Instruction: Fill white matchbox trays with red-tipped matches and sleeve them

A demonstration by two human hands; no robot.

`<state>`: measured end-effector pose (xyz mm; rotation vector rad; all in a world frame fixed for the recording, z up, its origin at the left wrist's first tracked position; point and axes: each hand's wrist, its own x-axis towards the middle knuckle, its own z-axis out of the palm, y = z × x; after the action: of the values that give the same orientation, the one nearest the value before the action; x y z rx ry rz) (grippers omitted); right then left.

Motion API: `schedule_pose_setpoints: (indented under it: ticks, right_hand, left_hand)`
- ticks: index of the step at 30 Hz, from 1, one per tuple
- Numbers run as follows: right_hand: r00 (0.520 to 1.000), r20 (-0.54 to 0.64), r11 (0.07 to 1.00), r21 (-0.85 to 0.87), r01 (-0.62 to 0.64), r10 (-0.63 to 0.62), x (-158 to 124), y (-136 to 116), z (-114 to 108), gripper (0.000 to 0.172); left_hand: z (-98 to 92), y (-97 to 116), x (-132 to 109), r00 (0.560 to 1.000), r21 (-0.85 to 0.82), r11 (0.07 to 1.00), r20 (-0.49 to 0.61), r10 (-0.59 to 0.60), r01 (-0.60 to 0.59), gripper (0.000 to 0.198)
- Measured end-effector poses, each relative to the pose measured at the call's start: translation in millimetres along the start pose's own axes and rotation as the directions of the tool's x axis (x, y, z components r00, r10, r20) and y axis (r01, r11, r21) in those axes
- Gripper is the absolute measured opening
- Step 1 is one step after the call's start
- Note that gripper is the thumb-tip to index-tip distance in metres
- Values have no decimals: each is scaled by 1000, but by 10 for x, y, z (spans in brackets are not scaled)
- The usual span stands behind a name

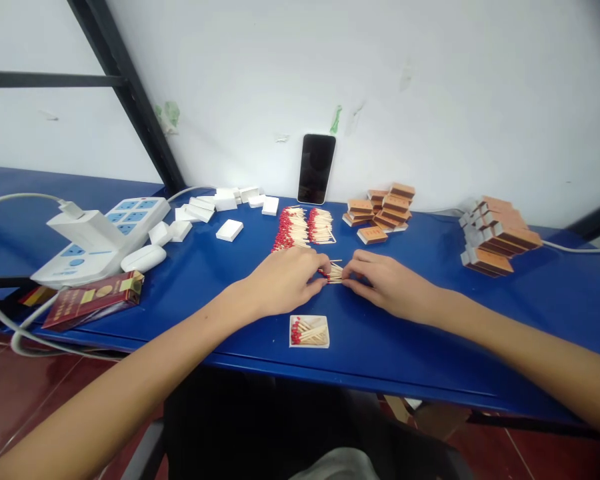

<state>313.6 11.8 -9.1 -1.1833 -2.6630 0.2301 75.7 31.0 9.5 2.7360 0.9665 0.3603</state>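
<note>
Between my hands lies a small bunch of matches (pixel 335 273), red heads to the left, on the blue table. My left hand (pixel 293 280) has its fingers closed at the red-headed end. At the plain ends, the fingers of my right hand (pixel 380 280) are pinched against the sticks. Nearer to me sits a white matchbox tray (pixel 309 341) with several matches in it. Just beyond my hands are two larger piles of matches, a left pile (pixel 294 228) partly behind my left hand and a right pile (pixel 321 227).
White box pieces (pixel 229 231) lie at the back left. Orange matchboxes (pixel 373 235) are heaped at the back right, and stacked matchboxes (pixel 500 233) stand farther right. A phone (pixel 317 169) leans on the wall. A power strip (pixel 130 217), cables and a red packet (pixel 93 301) occupy the left.
</note>
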Motion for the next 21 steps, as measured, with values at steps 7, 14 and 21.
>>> schedule_pose_setpoints:
  ticks: [7, 14, 21]
  right_hand:
    - [999, 3, 998, 35, -42, 42, -31, -55, -24, 15]
    - [998, 9, 998, 41, -54, 54, -103, -82, -49, 13]
    - [999, 46, 998, 54, -18, 15, -71, -23, -72, 23]
  left_hand:
    - [79, -49, 77, 1000, 72, 997, -14, 1, 0, 26]
    - [123, -52, 74, 999, 102, 994, 8, 34, -34, 26]
    - [150, -56, 90, 999, 116, 993, 1, 36, -36, 24]
